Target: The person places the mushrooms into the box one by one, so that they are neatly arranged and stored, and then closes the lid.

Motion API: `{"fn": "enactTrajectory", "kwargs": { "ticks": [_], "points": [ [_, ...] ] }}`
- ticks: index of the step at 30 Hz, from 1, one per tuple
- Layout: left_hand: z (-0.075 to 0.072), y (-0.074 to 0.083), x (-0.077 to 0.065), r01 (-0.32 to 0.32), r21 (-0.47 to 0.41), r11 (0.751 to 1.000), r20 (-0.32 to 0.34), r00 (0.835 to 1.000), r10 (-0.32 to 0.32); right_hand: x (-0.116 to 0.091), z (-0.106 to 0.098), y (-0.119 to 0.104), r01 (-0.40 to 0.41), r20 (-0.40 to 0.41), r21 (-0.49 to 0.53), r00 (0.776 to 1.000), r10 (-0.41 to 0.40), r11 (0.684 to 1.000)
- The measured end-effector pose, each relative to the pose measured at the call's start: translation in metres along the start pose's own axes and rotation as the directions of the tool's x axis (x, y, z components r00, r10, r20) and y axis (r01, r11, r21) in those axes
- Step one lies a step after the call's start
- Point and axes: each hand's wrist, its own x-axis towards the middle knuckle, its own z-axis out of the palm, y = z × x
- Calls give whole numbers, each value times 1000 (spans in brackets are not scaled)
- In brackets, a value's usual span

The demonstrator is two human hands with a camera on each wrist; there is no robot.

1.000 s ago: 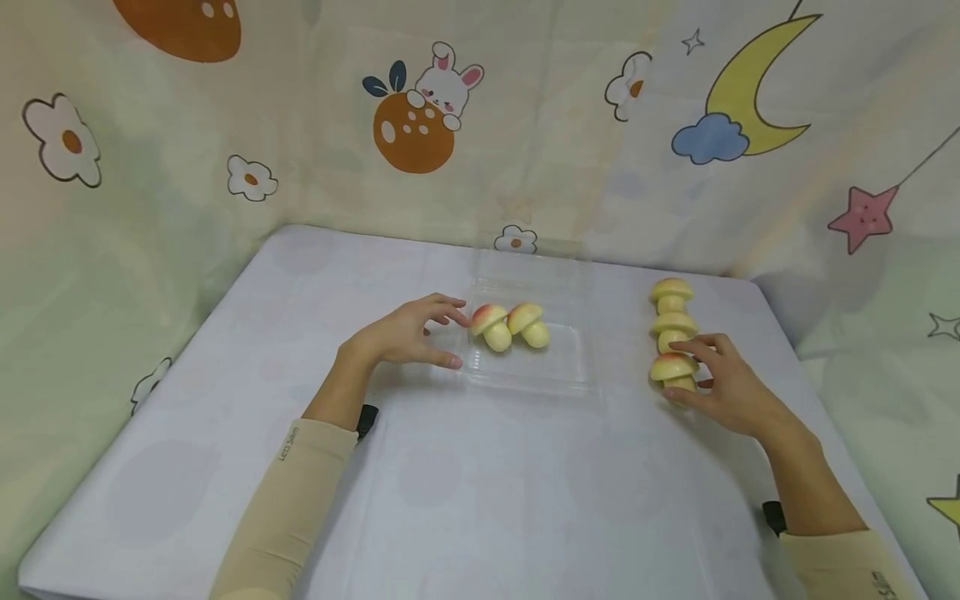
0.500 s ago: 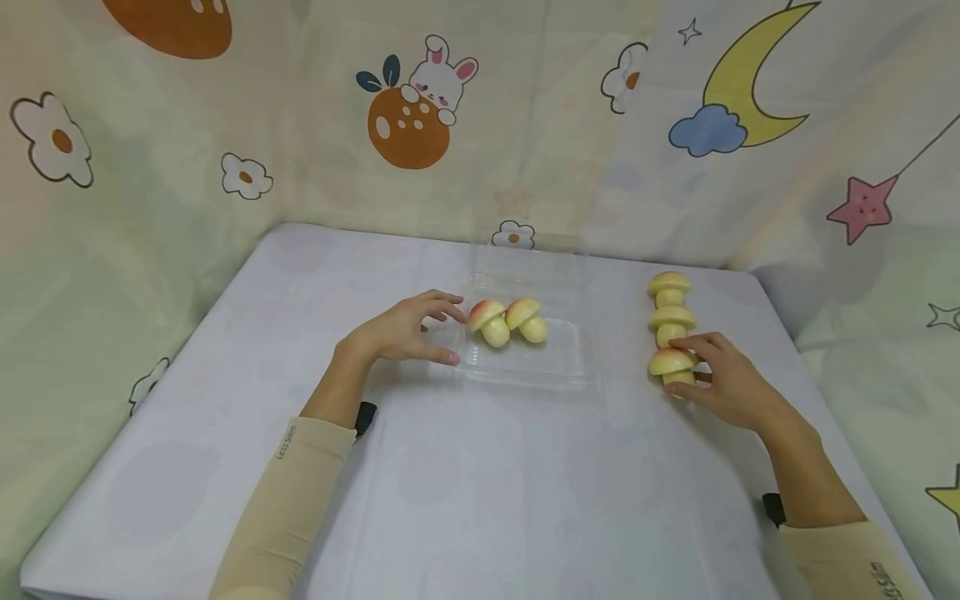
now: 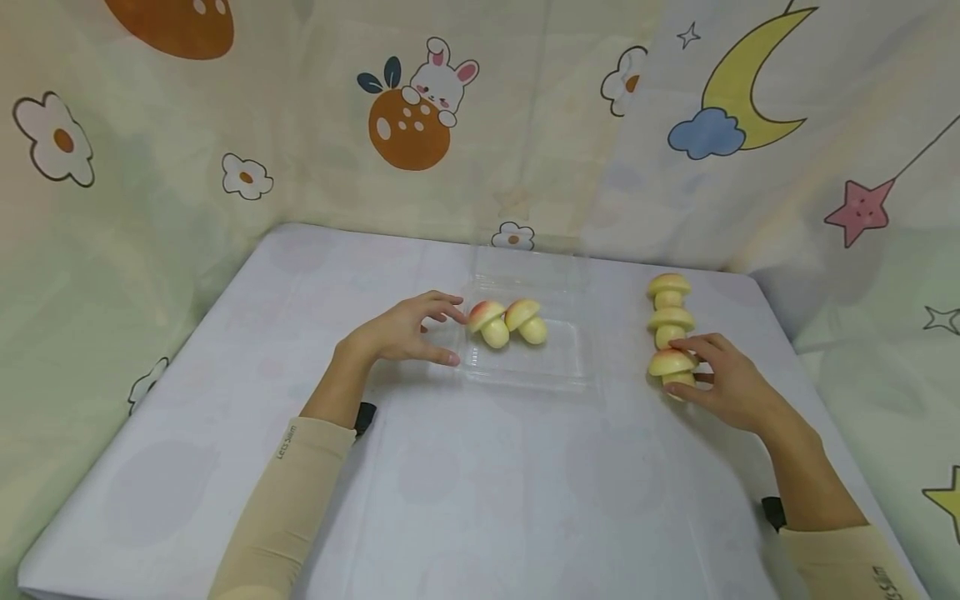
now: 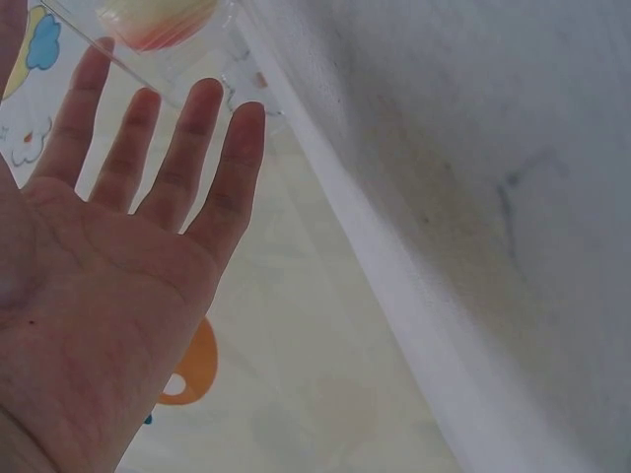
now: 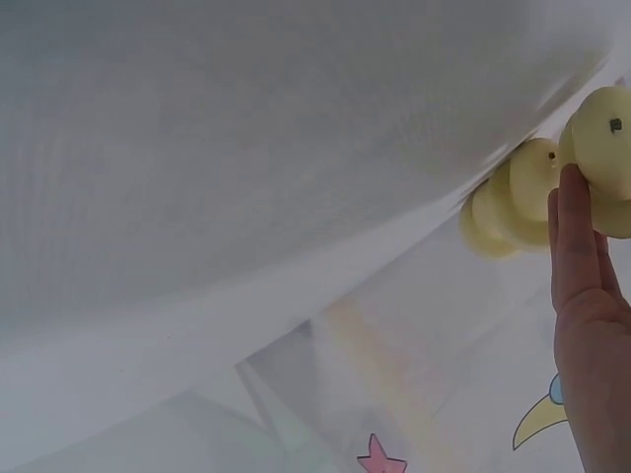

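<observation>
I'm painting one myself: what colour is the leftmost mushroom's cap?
The cap is pale yellow, blushed red; head view shows it best.

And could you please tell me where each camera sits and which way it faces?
Head: on the head, facing forward and down at the table and clear container; left hand, right hand and sleeves show.
Left wrist: on that wrist, looking along the palm to the fingers and a red-tinged mushroom.
Right wrist: on that wrist, looking along the tabletop to the row of mushrooms, the right hand at the edge.
Head and right wrist share that row and the pink star.
</observation>
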Motion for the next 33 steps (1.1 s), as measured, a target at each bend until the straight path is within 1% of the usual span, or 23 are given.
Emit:
{"fn": "enactTrajectory", "kwargs": {
  "ticks": [7, 15, 22, 25, 29, 33],
  "points": [
    [-1, 0, 1, 3, -5, 1000, -3, 1000, -3, 1, -1, 1, -2, -18, 10, 1000, 2, 1000],
    [2, -2, 2, 4, -2, 1000, -3, 1000, -4, 3, -2, -2, 28, -41, 2, 999, -28, 1000],
    [1, -1, 3, 11, -3, 1000, -1, 1000, -11, 7, -4, -13, -2, -46, 8, 999, 3, 1000],
    [1, 0, 3, 8, -1, 1000, 0, 1000, -8, 9, -4, -16, -9, -60, 16, 998, 10, 1000],
    [1, 1, 1, 9, -6, 1000, 2, 1000, -9, 12, -5, -17, 0, -81, 26, 997, 3, 1000],
    [1, 2, 0, 12, -12, 1000, -3, 1000, -12, 18, -7, -20, 37, -84, 34, 996, -34, 999]
  ]
}}
